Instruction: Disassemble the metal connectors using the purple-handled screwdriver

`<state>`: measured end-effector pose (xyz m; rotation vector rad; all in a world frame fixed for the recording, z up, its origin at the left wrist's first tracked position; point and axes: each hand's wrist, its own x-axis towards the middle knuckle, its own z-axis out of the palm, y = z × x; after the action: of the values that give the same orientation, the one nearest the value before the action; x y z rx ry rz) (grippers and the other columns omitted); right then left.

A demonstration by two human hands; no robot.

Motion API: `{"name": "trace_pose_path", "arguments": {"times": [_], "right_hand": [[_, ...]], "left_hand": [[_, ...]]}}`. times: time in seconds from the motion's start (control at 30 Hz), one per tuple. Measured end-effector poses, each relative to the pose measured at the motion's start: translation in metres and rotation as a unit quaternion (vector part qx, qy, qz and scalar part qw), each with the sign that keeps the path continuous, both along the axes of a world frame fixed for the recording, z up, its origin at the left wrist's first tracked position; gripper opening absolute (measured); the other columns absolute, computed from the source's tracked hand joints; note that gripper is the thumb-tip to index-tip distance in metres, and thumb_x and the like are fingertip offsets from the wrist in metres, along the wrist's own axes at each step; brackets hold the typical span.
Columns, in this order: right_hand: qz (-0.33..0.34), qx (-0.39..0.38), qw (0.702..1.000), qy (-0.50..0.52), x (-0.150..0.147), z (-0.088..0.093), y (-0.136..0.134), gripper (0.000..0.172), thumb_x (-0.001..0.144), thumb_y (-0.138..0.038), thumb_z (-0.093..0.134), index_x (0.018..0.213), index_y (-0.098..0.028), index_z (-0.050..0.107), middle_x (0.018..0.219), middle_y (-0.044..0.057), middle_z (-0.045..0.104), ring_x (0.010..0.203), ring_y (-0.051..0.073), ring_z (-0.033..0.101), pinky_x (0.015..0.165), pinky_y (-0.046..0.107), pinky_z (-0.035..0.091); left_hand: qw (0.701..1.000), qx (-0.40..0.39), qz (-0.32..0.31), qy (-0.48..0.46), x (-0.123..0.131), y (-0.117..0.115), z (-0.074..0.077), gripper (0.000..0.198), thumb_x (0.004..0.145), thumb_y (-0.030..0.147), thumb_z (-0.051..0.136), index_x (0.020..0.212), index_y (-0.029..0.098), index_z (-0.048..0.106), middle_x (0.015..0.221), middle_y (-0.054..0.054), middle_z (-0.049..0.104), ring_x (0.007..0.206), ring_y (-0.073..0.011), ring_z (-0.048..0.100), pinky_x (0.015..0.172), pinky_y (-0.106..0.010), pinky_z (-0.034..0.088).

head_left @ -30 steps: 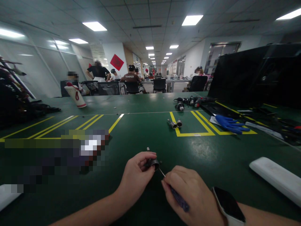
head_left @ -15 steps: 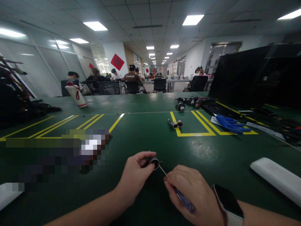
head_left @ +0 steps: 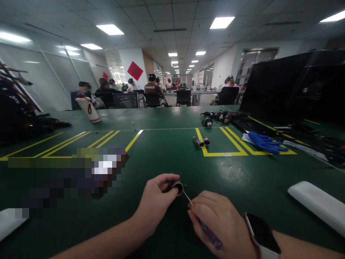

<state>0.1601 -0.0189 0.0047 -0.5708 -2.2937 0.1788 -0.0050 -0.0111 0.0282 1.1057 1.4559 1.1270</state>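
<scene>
Near the front middle of the green table, my left hand (head_left: 157, 196) grips a small round metal part (head_left: 177, 186) between thumb and fingers, its open end turned toward the right. My right hand (head_left: 215, 217), with a watch (head_left: 262, 232) on the wrist, is closed around a screwdriver (head_left: 210, 234) with a translucent purple handle. The thin shaft points up and left, and its tip is at the rim of the metal part. Whether the tip is inside the opening is too small to tell. A tiny dark piece (head_left: 185, 185) lies just right of the part.
Two metal parts (head_left: 199, 142) lie farther back by yellow tape. Behind them are dark devices (head_left: 208, 121), with a blue glove (head_left: 265, 142) to the right. A white object (head_left: 318, 205) sits at right, a cup (head_left: 88, 108) at back left. A pixelated area covers the left. People sit beyond the table.
The screwdriver's handle end has shifted slightly left and down, with a small turn of my right hand. My left hand keeps its hold on the metal part.
</scene>
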Motion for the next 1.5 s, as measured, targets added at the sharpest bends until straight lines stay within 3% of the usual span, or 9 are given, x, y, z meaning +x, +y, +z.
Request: {"name": "trace_pose_path", "arguments": {"times": [0.3,0.6,0.93,1.0,1.07,1.2,1.27,1.33,1.5], "right_hand": [[-0.026,-0.032,0.999,0.005,-0.001,0.002,-0.001,0.014,0.084,-0.01,0.042,0.082,-0.016,0.054,0.068,0.005,0.06,0.062,0.015,0.053,0.056,0.026,0.04],[0.002,-0.012,1.0,-0.007,0.0,-0.003,0.002,0.013,0.084,-0.008,0.044,0.084,-0.016,0.054,0.073,0.005,0.061,0.066,0.016,0.054,0.058,0.026,0.042],[0.066,0.09,0.992,-0.051,0.005,-0.003,0.012,0.014,0.086,-0.009,0.045,0.086,-0.017,0.057,0.076,0.008,0.066,0.075,0.018,0.061,0.069,0.03,0.049],[0.062,0.034,0.997,-0.026,0.006,-0.002,0.011,0.014,0.086,-0.01,0.045,0.088,-0.017,0.058,0.077,0.008,0.066,0.075,0.017,0.062,0.067,0.03,0.049],[0.027,-0.081,0.996,0.035,0.007,0.0,0.011,0.014,0.086,-0.013,0.046,0.088,-0.017,0.059,0.078,0.007,0.067,0.073,0.016,0.062,0.066,0.029,0.049],[-0.018,-0.334,0.927,0.171,0.007,0.006,0.014,0.015,0.088,-0.024,0.048,0.081,-0.017,0.059,0.079,0.005,0.068,0.072,0.015,0.065,0.065,0.027,0.052],[-0.015,-0.395,0.895,0.206,0.006,0.008,0.016,0.016,0.088,-0.028,0.049,0.08,-0.017,0.058,0.082,0.006,0.069,0.074,0.015,0.066,0.066,0.027,0.053],[-0.021,-0.388,0.899,0.203,0.006,0.007,0.016,0.016,0.087,-0.028,0.05,0.08,-0.017,0.059,0.081,0.005,0.069,0.073,0.015,0.066,0.065,0.027,0.052],[-0.046,-0.257,0.955,0.141,0.007,0.004,0.008,0.014,0.087,-0.02,0.049,0.082,-0.018,0.062,0.076,0.003,0.066,0.069,0.013,0.062,0.063,0.025,0.048]], "left_hand": [[1.0,0.009,-0.004,0.006,0.0,0.001,-0.001,0.026,0.064,0.008,0.065,0.09,0.013,0.066,0.087,-0.005,0.073,0.083,-0.0182,0.068,0.078,-0.027,0.052],[1.0,0.007,0.003,0.003,-0.002,0.001,-0.003,0.026,0.063,0.011,0.066,0.089,0.012,0.067,0.081,-0.006,0.073,0.079,-0.0196,0.068,0.075,-0.029,0.052],[1.0,-0.003,0.026,-0.017,-0.004,0.004,0.002,0.026,0.062,0.01,0.068,0.088,0.011,0.068,0.079,-0.006,0.073,0.075,-0.0169,0.067,0.07,-0.025,0.051],[1.0,-0.006,0.021,-0.011,-0.005,0.004,0.002,0.027,0.063,0.009,0.067,0.089,0.011,0.068,0.079,-0.006,0.073,0.074,-0.0167,0.067,0.069,-0.025,0.051],[1.0,-0.003,0.013,-0.005,-0.006,0.005,0.001,0.028,0.064,0.009,0.066,0.091,0.011,0.068,0.08,-0.005,0.074,0.074,-0.0162,0.067,0.071,-0.025,0.051],[1.0,0.002,-0.007,0.008,-0.009,0.005,0.0,0.03,0.067,0.008,0.063,0.096,0.012,0.067,0.083,-0.004,0.074,0.077,-0.0157,0.067,0.073,-0.025,0.051],[1.0,-0.002,-0.014,0.011,-0.01,0.006,0.0,0.03,0.068,0.009,0.063,0.098,0.013,0.067,0.084,-0.004,0.074,0.078,-0.0159,0.067,0.074,-0.025,0.051],[1.0,-0.005,-0.017,0.01,-0.01,0.005,0.0,0.03,0.068,0.01,0.063,0.098,0.013,0.066,0.085,-0.004,0.074,0.079,-0.0163,0.067,0.075,-0.026,0.051],[1.0,0.002,-0.013,0.003,-0.009,0.005,0.0,0.03,0.067,0.01,0.065,0.097,0.013,0.067,0.086,-0.005,0.074,0.082,-0.0169,0.068,0.075,-0.025,0.052]]}}
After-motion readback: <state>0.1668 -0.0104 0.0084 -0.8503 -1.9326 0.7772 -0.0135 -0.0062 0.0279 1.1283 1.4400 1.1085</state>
